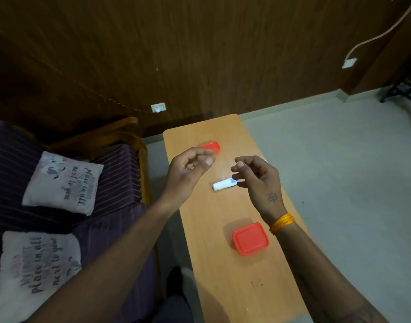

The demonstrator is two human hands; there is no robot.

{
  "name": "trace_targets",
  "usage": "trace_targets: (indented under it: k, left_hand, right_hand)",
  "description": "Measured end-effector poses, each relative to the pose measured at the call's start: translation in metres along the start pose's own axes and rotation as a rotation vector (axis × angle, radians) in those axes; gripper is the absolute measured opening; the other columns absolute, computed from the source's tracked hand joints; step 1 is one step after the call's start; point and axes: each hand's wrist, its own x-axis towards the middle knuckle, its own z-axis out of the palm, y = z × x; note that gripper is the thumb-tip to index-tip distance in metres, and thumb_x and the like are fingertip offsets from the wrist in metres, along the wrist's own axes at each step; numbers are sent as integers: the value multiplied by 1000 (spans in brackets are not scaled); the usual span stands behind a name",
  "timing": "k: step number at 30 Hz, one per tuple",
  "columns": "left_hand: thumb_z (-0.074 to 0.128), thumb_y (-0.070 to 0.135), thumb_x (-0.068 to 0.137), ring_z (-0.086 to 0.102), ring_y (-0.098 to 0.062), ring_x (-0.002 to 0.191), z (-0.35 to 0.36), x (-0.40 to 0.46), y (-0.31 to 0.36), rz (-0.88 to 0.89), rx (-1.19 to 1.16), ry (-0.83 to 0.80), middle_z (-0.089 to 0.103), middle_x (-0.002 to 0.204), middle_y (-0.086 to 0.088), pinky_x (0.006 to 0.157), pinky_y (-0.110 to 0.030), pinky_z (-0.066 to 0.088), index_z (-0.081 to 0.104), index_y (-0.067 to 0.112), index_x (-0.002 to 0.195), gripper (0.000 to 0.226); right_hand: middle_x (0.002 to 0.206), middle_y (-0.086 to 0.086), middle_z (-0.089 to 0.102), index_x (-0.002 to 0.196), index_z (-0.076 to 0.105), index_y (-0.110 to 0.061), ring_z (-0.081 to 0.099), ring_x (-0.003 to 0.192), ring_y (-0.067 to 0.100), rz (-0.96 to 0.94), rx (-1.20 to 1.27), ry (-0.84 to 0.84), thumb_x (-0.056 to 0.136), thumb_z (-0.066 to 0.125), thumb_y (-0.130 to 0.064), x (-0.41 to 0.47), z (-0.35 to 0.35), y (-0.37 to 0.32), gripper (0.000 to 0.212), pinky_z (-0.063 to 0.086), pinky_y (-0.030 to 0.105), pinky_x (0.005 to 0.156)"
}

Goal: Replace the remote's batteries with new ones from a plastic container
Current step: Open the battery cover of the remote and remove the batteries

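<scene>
Both hands hover over the table (199, 229), fingers loosely curled, gripping nothing. The left hand (188, 169) sits just before the far red container (211, 146); the right hand (258, 180) hangs over the white remote (223, 184), blue at its right end. Cushion (62, 183) script looks blurred. A near red-lidded container (250, 238) stands closed.

We see a small white remote (223, 184) lying flat in the middle of our bench (223, 287). A red box (250, 238) with its lid on sits nearer us. Another red box (211, 146) sits farther away.
</scene>
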Motion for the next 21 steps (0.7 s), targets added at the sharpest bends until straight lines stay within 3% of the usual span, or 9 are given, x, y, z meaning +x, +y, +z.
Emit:
trace_targets:
  k: [10,15,21]
  left_hand:
    - [66,46,89,71,-15,111,-12,130,-40,-20,-3,-373,77,114,7,96,-43,59,74,32,116,31]
    - [66,21,101,73,-12,107,-10,165,-46,-6,-36,-515,78,111,3,86,-25,59,73,19,121,22]
    - [65,15,102,75,-13,104,1,167,-40,6,-54,-630,80,108,2,91,-31,61,74,14,120,20]
  right_hand:
    - [96,11,79,107,75,-14,77,84,23,123,33,341,103,64,-20,59,49,25,13,62,31,71]
    - [95,6,79,109,75,-14,78,85,19,158,12,506,104,63,-21,62,63,27,15,63,39,75]
    - [94,4,79,110,75,-15,77,86,18,170,-7,630,104,62,-22,47,64,24,16,64,45,77]
